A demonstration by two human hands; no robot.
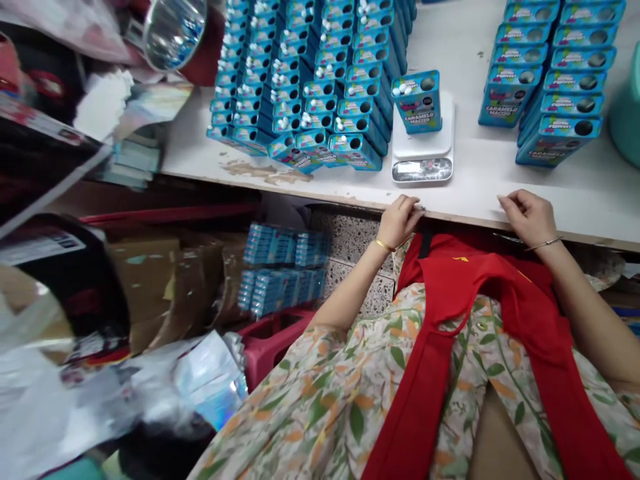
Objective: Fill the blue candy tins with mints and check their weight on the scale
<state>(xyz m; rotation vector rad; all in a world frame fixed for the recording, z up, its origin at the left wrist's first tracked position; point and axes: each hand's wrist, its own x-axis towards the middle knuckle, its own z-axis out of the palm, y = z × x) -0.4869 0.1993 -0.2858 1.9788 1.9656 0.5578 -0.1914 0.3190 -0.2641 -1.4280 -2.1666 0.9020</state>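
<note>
My left hand (401,221) rests at the table's front edge, just below the scale. Its fingers are closed in a pinch, with something small and pale at the tips that I cannot make out. To the right, my right hand (531,215) is over the same edge, thumb and fingers curled together; whatever they may hold is hidden. A white digital scale (447,143) stands in front of me. On it a blue candy box (421,110) is upright, its top showing a round dark hole and small white pieces. Neither hand touches the box or the scale.
Rows of blue boxes (350,150) with white pieces on top fill the table's left side. More blue boxes (560,137) stand at right, beside a teal container (625,113). A metal bowl (173,33) lies back left. Below are stacked blue packs (280,290) and a red stool (265,350).
</note>
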